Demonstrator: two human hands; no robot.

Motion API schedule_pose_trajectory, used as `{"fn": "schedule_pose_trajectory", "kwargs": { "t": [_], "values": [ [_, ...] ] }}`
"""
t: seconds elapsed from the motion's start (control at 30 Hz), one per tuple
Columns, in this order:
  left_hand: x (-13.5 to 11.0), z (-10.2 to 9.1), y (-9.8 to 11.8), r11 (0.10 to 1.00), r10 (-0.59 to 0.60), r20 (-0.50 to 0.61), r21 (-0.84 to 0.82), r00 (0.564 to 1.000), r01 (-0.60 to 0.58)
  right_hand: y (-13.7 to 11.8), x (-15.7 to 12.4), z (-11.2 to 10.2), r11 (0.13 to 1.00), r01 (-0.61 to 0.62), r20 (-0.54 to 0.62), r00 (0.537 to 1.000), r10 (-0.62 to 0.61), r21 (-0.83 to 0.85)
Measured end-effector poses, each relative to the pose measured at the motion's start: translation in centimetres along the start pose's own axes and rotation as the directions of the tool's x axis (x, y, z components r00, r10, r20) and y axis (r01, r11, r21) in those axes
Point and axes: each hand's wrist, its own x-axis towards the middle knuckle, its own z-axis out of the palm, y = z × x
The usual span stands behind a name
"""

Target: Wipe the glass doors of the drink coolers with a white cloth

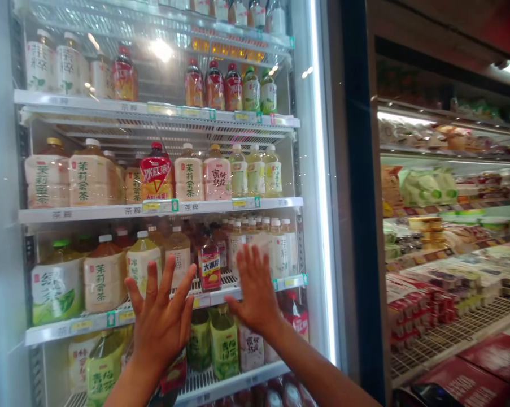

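Note:
My left hand [165,319] is raised with its fingers spread and nothing in it. Beside it on the right, my right hand [257,294] is up too, open, its thumb out to the left. Both are in front of a lit drinks fridge with a pane-like sheen; whether the palms touch glass I cannot tell. Between the hands shows a dark bottle with a red and yellow label [209,261]. A large tea bottle with a yellow-green cap area [143,261] stands behind my left fingertips, and small pale bottles [283,249] are behind my right hand.
White fridge shelves [110,213] carry rows of bottled tea, including a red-labelled bottle [156,172]. A bright light strip [322,186] runs up the right frame. Past a dark pillar [356,198], an open chiller holds packaged food, with red boxes [462,379] at lower right.

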Motion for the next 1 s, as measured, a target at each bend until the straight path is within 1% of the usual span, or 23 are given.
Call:
{"fn": "schedule_pose_trajectory", "kwargs": {
  "t": [0.07,0.1,0.13,0.2,0.27,0.3,0.33,0.37,0.4,0.43,0.47,0.5,0.53,0.57,0.67,0.7,0.73,0.8,0.87,0.9,0.93,0.97,1.0],
  "values": [
    [0.7,-0.2,-0.4,1.000,0.010,0.007,0.005,1.000,-0.010,-0.5,0.3,0.1,0.965,0.261,0.100,0.961,-0.259,-0.002],
    [1.1,-0.4,-0.7,1.000,0.026,0.018,0.011,1.000,-0.026,-0.1,1.0,0.0,0.946,0.325,0.120,0.939,-0.323,-0.002],
    [1.6,-0.5,-1.2,0.999,0.047,0.030,0.019,0.998,-0.048,0.7,2.0,-0.2,0.945,0.327,0.115,0.939,-0.324,-0.007],
    [2.6,-1.0,-2.3,0.994,0.096,0.054,0.047,0.994,-0.098,3.1,5.1,-0.9,0.985,0.170,0.032,0.985,-0.170,-0.019],
    [3.8,-1.5,-3.6,0.989,0.124,0.059,0.080,0.991,-0.128,4.6,8.3,-1.6,0.999,-0.036,-0.090,0.995,0.035,-0.008],
    [4.4,-1.8,-4.2,0.987,0.128,0.058,0.095,0.990,-0.133,4.6,9.3,-1.8,0.997,-0.082,-0.127,0.989,0.082,0.003],
    [5.0,-2.0,-4.8,0.985,0.125,0.058,0.108,0.990,-0.131,4.0,9.9,-1.9,0.997,-0.074,-0.128,0.989,0.075,0.012],
    [5.5,-2.1,-5.3,0.985,0.120,0.057,0.117,0.991,-0.126,3.0,10.0,-1.8,1.000,0.000,-0.094,0.996,0.002,0.021],
    [5.9,-2.2,-5.7,0.985,0.116,0.055,0.123,0.992,-0.122,1.7,9.7,-1.7,0.991,0.127,-0.027,0.992,-0.127,0.035],
    [6.3,-2.3,-6.0,0.984,0.115,0.056,0.128,0.992,-0.121,0.4,9.4,-1.5,0.958,0.280,0.053,0.958,-0.283,0.060],
    [6.5,-2.4,-6.3,0.983,0.117,0.057,0.132,0.991,-0.124,-0.6,9.2,-1.3,0.901,0.424,0.125,0.893,-0.433,0.091],
    [6.7,-2.5,-6.5,0.982,0.123,0.059,0.136,0.991,-0.130,-1.2,9.4,-1.2,0.844,0.524,0.172,0.826,-0.536,0.114],
    [6.9,-2.6,-6.8,0.981,0.129,0.060,0.141,0.990,-0.137,-1.4,10.0,-1.2,0.815,0.567,0.192,0.792,-0.579,0.118],
    [6.9,-2.7,-7.0,0.979,0.135,0.060,0.147,0.989,-0.142,-1.1,11.2,-1.3,0.827,0.554,0.180,0.807,-0.562,0.097],
    [7.0,-3.4,-8.0,0.976,0.125,0.056,0.171,0.991,-0.133,0.5,15.6,-1.7,0.964,0.267,0.014,0.964,-0.267,0.001],
    [7.0,-3.6,-8.3,0.976,0.118,0.056,0.180,0.991,-0.126,0.7,16.6,-1.8,0.982,0.191,-0.036,0.981,-0.191,-0.007],
    [7.0,-3.9,-8.7,0.975,0.111,0.055,0.189,0.992,-0.120,0.5,17.0,-1.9,0.984,0.180,-0.055,0.982,-0.180,-0.005],
    [6.9,-4.4,-9.5,0.972,0.105,0.057,0.204,0.993,-0.115,-0.8,16.2,-1.7,0.941,0.336,0.003,0.942,-0.337,0.021],
    [6.9,-4.8,-10.3,0.969,0.108,0.055,0.215,0.993,-0.118,-2.4,14.8,-1.6,0.817,0.570,0.118,0.809,-0.576,0.082],
    [6.9,-5.0,-10.6,0.968,0.112,0.053,0.221,0.992,-0.121,-3.0,14.5,-1.5,0.757,0.644,0.158,0.741,-0.653,0.110],
    [6.9,-5.2,-11.0,0.966,0.113,0.051,0.227,0.992,-0.122,-3.3,14.8,-1.5,0.730,0.673,0.178,0.708,-0.683,0.121],
    [6.9,-5.4,-11.2,0.965,0.111,0.052,0.234,0.993,-0.120,-3.3,15.6,-1.6,0.741,0.663,0.179,0.720,-0.671,0.111],
    [6.9,-5.5,-11.5,0.964,0.104,0.054,0.242,0.993,-0.114,-3.1,16.8,-1.6,0.782,0.617,0.162,0.766,-0.622,0.084]
  ]
}}
